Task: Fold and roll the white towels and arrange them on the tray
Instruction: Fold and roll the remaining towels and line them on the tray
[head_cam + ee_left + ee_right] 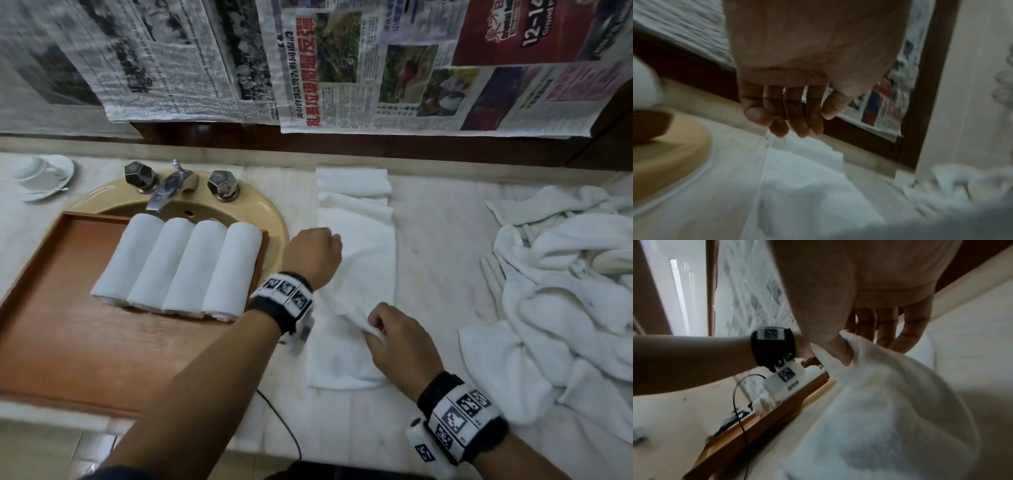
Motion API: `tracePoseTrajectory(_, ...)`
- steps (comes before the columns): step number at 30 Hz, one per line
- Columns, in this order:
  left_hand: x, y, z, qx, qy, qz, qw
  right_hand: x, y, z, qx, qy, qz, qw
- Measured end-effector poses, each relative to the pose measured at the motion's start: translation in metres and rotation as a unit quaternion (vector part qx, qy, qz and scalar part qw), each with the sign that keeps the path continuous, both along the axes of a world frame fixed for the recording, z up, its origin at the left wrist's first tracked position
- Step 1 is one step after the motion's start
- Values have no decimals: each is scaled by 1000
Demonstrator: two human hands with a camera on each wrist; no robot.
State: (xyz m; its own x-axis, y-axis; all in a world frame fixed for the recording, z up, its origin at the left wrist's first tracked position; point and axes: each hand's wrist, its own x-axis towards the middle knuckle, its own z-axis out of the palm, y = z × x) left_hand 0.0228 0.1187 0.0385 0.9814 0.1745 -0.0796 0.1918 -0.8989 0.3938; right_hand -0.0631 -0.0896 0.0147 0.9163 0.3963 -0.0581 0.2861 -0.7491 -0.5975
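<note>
A long white towel (359,260) (803,178) (890,402) lies flat on the marble counter, its far end folded over. My right hand (376,325) (851,344) pinches a raised fold of it near the towel's middle, thumb against fingers. My left hand (317,253) (795,120) hovers over the towel's left edge; the left wrist view shows its fingers hanging relaxed and holding nothing. To the left sits the wooden tray (68,308) (764,418) with several rolled white towels (178,267) side by side along its far part.
A heap of loose white towels (561,294) fills the counter's right side. Behind the tray are a beige sink (270,212), a faucet (168,192) and a cup on a saucer (41,174). Newspapers (342,61) hang on the back wall.
</note>
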Motion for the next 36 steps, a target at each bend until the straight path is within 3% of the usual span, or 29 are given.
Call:
tracePoseTrajectory(3,-57,11,-1,-89,125,63,986,-15,3,-4,-28,-51,74,996)
tracePoseTrajectory(4,-75,11,-5,-157,179,97,966,-18,4,-5,-33,-53,96,993)
tracePoseTrajectory(7,-111,-5,-18,-366,288,191,864,-26,7,-9,-62,-51,149,986)
tracePoseTrajectory(8,-118,-10,-23,-406,294,213,838,-27,7,-12,-74,-48,162,983)
tracePoseTrajectory(10,-127,-17,-30,-451,260,256,815,-28,5,-13,-98,-41,179,978)
tracePoseTrajectory(14,-133,-22,-38,-425,202,281,836,-30,-4,-6,-132,11,212,968)
tracePoseTrajectory(17,-140,-16,-45,-381,175,250,873,-32,-13,-3,-176,66,207,960)
tracePoseTrajectory(19,-142,-11,-51,-386,173,237,875,-34,-19,-2,-197,91,186,958)
tracePoseTrajectory(22,-144,-9,-55,-394,157,229,876,-40,-16,4,-140,-3,206,968)
tracePoseTrajectory(25,-148,-11,-53,-387,146,215,885,-51,-8,7,-111,-72,275,952)
tracePoseTrajectory(30,-154,-13,-46,-361,146,212,896,-60,-18,-12,-279,20,297,913)
tracePoseTrajectory(36,-174,-10,-45,-290,155,161,931,-56,-26,-9,-255,80,308,913)
